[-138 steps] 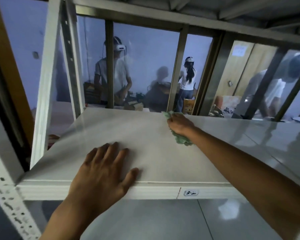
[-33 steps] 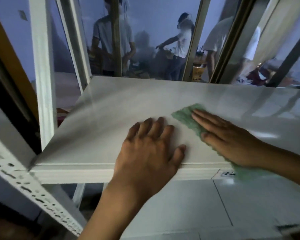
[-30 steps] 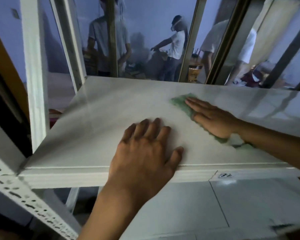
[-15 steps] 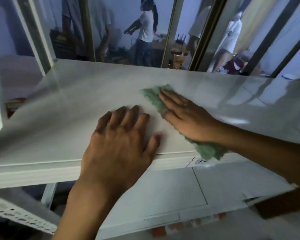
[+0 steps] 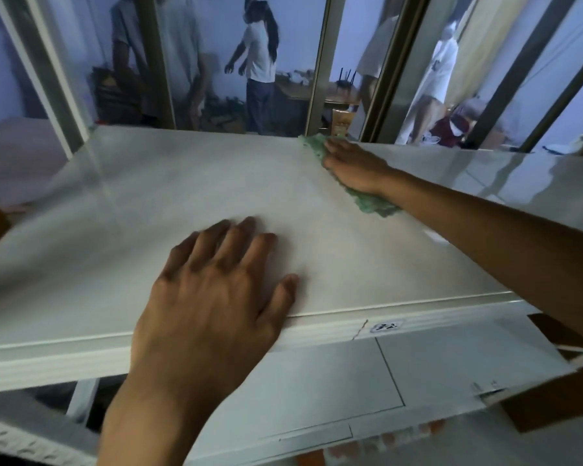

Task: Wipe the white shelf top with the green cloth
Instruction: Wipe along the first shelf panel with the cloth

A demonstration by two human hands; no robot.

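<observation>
The white shelf top (image 5: 169,196) fills the middle of the view, glossy and flat. My right hand (image 5: 354,164) presses the green cloth (image 5: 372,203) flat against the shelf near its far edge; the cloth shows ahead of my fingertips and behind my wrist, the rest is hidden under the palm. My left hand (image 5: 216,287) lies flat with fingers spread on the shelf near its front edge, holding nothing.
Upright metal posts (image 5: 320,62) stand behind the shelf's far edge, and a white post (image 5: 48,79) rises at the far left corner. A lower white shelf (image 5: 317,391) sits under the front edge. Several people (image 5: 260,55) stand in the room beyond.
My right hand has slid the cloth away from the front edge to the far edge of the shelf. My left hand stays flat near the front.
</observation>
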